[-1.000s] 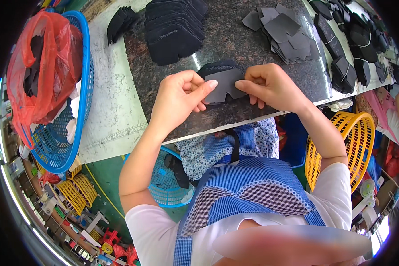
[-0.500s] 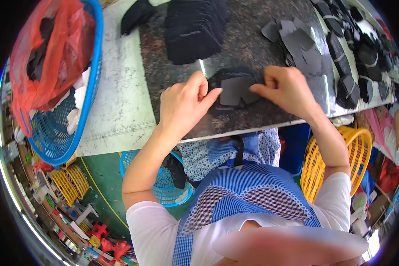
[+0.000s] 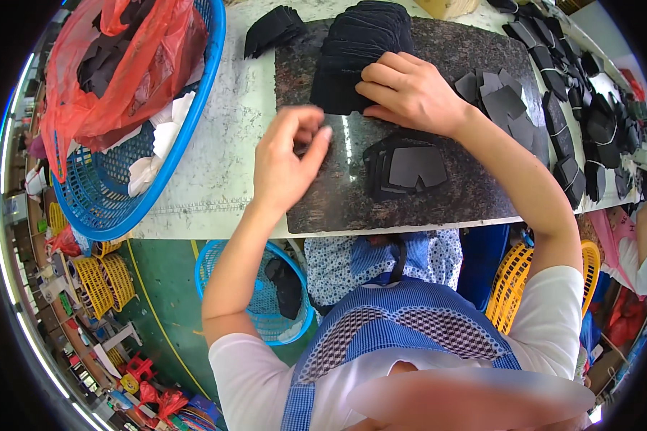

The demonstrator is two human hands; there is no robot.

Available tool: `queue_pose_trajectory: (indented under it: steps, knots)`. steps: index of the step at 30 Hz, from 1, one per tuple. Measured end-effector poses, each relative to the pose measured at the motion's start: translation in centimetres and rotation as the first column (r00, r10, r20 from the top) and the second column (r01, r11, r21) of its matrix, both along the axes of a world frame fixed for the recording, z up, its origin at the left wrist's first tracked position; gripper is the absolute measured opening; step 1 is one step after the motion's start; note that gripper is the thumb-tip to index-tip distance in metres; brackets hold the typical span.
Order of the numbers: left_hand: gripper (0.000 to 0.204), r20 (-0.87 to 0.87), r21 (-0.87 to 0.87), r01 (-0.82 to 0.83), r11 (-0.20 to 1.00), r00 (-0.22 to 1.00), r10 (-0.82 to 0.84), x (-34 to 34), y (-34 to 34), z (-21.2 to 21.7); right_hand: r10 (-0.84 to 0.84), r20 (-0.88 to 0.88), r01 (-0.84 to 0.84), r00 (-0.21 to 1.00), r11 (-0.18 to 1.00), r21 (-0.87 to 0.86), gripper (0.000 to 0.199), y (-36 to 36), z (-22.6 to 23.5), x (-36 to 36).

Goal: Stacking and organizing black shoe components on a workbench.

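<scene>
A fanned stack of black cut fabric pieces lies on the dark stone slab. My right hand reaches to the stack's near right edge, its fingers and thumb closed on a black piece there. My left hand, slightly blurred, hovers at the slab's left side. Its fingers are curled, the thumb stands apart, and nothing shows between them. Nearer to me sits a small pile of black pieces, topped by a smooth dark grey piece with a notch in its lower edge.
Loose grey pieces lie on the slab's right side. Tied black bundles line the table's right. Another black stack stands far left. A blue basket holds a red plastic bag. Below the table are a light-blue basket and a yellow basket.
Both hands have left the small pile. My right hand has moved away from me to the tall black stack; my left hand has drawn back to the left. The view has shifted.
</scene>
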State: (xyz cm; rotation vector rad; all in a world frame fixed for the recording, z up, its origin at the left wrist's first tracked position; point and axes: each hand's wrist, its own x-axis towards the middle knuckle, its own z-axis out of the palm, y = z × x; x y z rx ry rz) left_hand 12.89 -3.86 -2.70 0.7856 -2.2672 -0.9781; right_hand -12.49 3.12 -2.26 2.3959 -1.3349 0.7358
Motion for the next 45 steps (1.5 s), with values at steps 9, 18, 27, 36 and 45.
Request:
queue_pose_trajectory:
  steps: [9, 18, 27, 36, 45]
  knots:
    - [0.048, -0.109, -0.029, 0.027, 0.999, 0.994, -0.030, -1.9, -3.0, -3.4, -0.007, -0.022, 0.008, 1.000, 0.999, 0.043, 0.019, 0.0, 0.2, 0.0]
    - [0.053, -0.040, -0.235, 0.006, 0.972, 0.999, -0.016, -2.3, -2.1, -3.3, -0.070, 0.257, 0.057, 0.964, 0.997, 0.058, 0.013, 0.2, 0.3, 0.1]
    - [0.032, -0.039, -0.465, 0.041, 0.884, 0.997, -0.067, -2.7, -2.2, -3.2, -0.150, 0.148, 0.139, 0.977, 0.987, 0.082, 0.023, 13.3, 1.1, 1.8]
    - [0.028, -0.065, -0.531, 0.404, 0.745, 0.857, -0.511, -5.1, 3.5, 1.2, -0.689, 0.306, 0.728, 0.657, 0.685, -0.020, 0.021, 14.7, 2.4, -5.1]
    - [0.037, -0.395, 0.889, 0.431, 0.152, 0.893, -0.216, -5.0, 9.1, 2.9, -0.254, 0.329, 0.275, 0.910, 0.961, -0.018, 0.028, 16.2, 3.1, 3.1]
